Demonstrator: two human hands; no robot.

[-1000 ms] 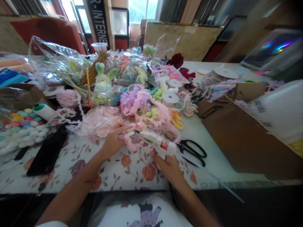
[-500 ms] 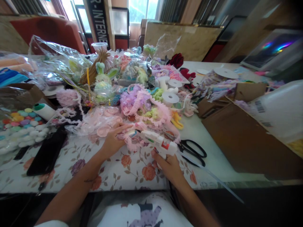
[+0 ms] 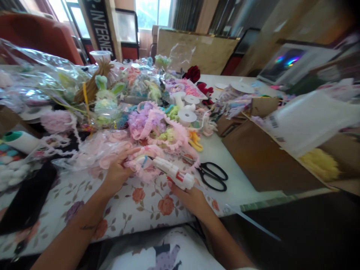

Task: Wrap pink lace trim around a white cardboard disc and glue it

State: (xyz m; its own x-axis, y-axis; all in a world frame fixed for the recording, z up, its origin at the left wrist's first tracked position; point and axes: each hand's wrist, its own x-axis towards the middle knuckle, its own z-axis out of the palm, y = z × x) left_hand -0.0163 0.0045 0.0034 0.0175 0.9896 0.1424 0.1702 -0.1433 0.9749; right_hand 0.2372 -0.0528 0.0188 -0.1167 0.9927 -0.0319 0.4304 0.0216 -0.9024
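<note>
My right hand [image 3: 191, 198] is closed round the handle of a white hot glue gun [image 3: 168, 169]. Its nozzle points left, at a piece of pink ruffled trim [image 3: 146, 173] that has a white and blue part in its middle. A clear glue stick [image 3: 260, 225] trails out behind the gun. My left hand [image 3: 118, 168] grips the left side of the trim, fingers partly hidden by it. Black-handled scissors [image 3: 215, 176] lie right of the gun, their blades partly under pink trim.
Behind my hands is a heap of craft supplies: lilac flowers [image 3: 142, 122], a ribbon spool [image 3: 187, 117], a pink yarn ball [image 3: 56, 121]. A cardboard box [image 3: 258, 157] stands at the right. At the left lie a dark phone [image 3: 26, 198] and white pom-poms [image 3: 12, 174].
The view has turned to the right, so things on the table sit further left. The glue gun still points at the pink trim, and both hands keep their grip.
</note>
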